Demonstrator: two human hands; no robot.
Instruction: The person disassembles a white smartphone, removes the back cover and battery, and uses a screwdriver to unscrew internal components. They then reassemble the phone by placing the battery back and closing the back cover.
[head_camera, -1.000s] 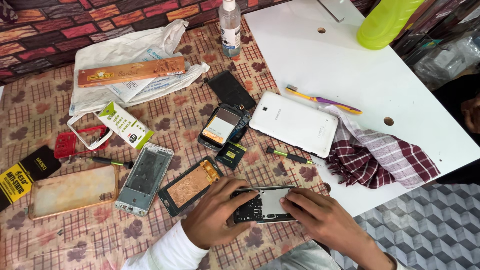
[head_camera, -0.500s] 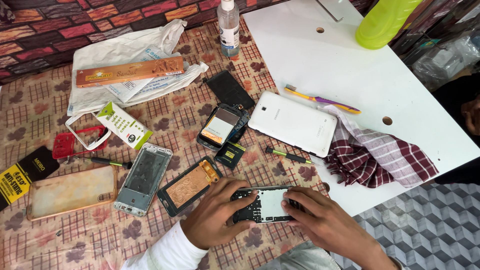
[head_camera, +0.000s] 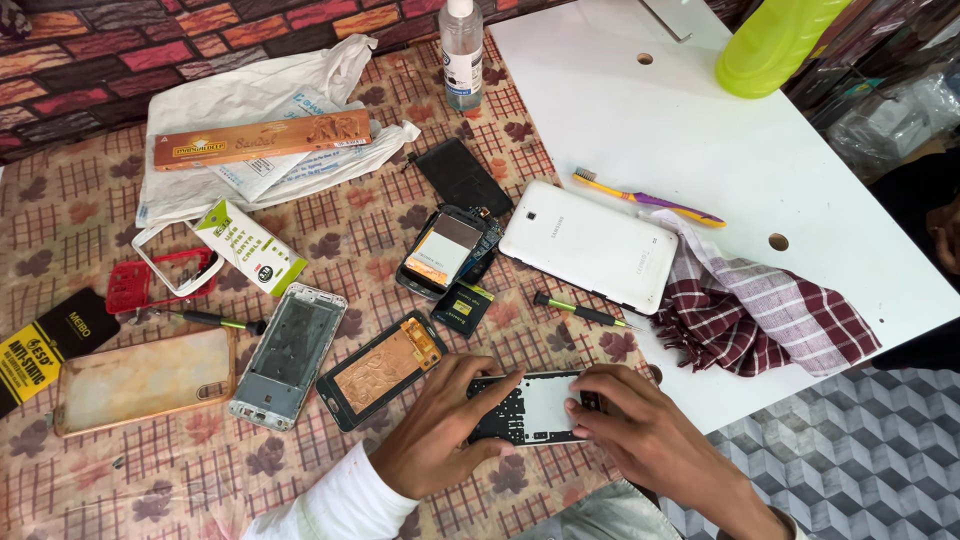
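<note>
Both hands on the stripped phone body (head_camera: 530, 408) at the table's near edge, beside the orange-backed frame (head_camera: 382, 368). It's dark w/ rows of holes, pale centre panel. Left hand (head_camera: 440, 435) and right hand (head_camera: 640, 440) pinch its ends.

Single head camera, high, looking steeply down at table (head_camera: 700, 150).

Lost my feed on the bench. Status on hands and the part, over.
Left hand and right hand both grip the phone frame at its ends, low over the table. Screen panel close on its left. Nothing in the way.
</note>
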